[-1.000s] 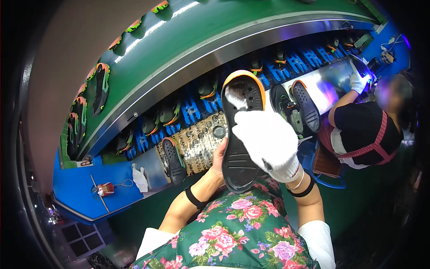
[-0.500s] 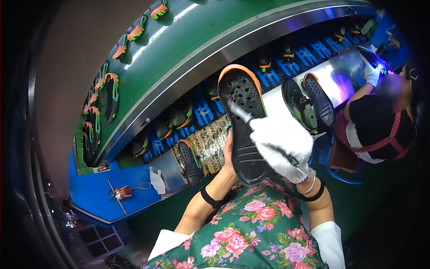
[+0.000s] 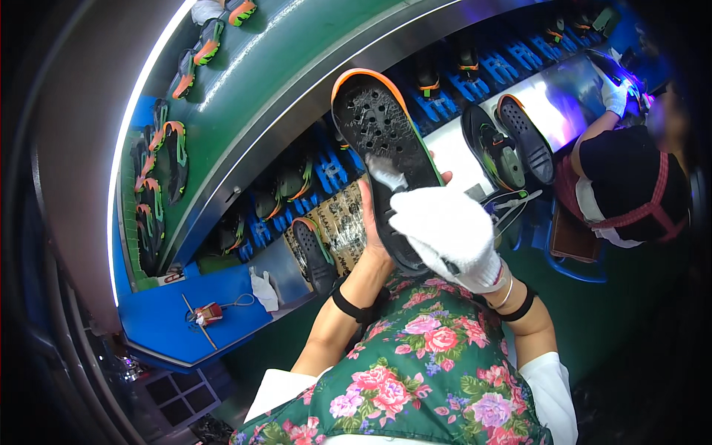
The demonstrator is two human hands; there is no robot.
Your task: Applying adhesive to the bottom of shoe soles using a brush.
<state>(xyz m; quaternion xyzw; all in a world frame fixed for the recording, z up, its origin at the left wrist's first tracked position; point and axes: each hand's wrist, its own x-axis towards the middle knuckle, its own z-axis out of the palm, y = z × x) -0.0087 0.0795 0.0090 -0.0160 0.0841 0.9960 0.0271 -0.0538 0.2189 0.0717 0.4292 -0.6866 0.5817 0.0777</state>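
Note:
A black shoe sole with an orange-and-green rim and rows of holes tilts up in front of me, its inner face toward me. My bare left hand grips it from beneath; the fingertips show past its right edge. In a white knitted glove, my right hand is closed around a brush. The pale bristles are on the middle of the sole, where they look blurred. The brush's handle is mostly hidden by the glove. Around the holes the sole's surface looks wet and shiny.
Another sole lies by a brown taped patch. A shoe and a sole sit on the bench at right, beside a co-worker. A green conveyor carries shoes. Left is a blue table.
The sole has shifted up and left in view, tilting more. The brush has moved down along it, from beside the holes to the middle. Both hands keep their hold.

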